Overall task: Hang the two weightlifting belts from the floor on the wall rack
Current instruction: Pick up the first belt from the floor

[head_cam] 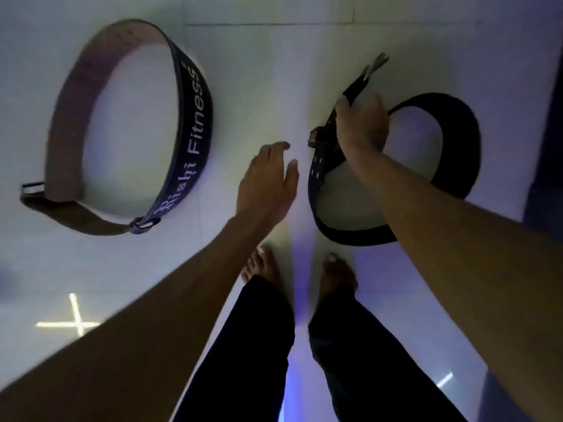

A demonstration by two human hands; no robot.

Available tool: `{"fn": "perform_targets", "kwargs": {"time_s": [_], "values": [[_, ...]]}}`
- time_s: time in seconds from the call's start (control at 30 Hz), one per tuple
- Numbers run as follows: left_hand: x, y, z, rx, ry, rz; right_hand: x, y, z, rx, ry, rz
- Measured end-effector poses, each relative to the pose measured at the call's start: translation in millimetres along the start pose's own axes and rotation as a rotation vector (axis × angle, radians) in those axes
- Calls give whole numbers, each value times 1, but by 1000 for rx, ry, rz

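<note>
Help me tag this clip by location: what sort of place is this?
Probably a gym or home workout room. Two weightlifting belts lie on a pale tiled floor: a brown-lined belt printed "Fitness", and a plain black belt gripped by the right hand. The left hand is open.

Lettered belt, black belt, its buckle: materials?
Lettered belt: likely leather, matte brown suede-like lining, dark printed outer face. Black belt, gripped by the right hand: stiff matte black, leather or synthetic, unclear. Its buckle: metal, silvery glint.
</note>
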State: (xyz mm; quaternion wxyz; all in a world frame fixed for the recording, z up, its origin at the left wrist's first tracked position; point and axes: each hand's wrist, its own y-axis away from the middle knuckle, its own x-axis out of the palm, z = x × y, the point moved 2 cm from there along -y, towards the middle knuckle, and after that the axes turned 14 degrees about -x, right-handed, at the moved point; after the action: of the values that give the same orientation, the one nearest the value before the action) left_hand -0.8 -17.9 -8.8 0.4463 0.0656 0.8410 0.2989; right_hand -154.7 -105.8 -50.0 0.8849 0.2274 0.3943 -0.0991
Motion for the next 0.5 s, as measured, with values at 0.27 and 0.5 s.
{"fn": "perform_targets", "kwargs": {"time_s": [0.27, 0.5], "values": [[2, 23, 0, -66, 64, 106, -16, -15, 13, 77, -159, 39], [-91, 46, -72, -355, 401, 160, -128, 81, 61, -4, -449, 186]]}}
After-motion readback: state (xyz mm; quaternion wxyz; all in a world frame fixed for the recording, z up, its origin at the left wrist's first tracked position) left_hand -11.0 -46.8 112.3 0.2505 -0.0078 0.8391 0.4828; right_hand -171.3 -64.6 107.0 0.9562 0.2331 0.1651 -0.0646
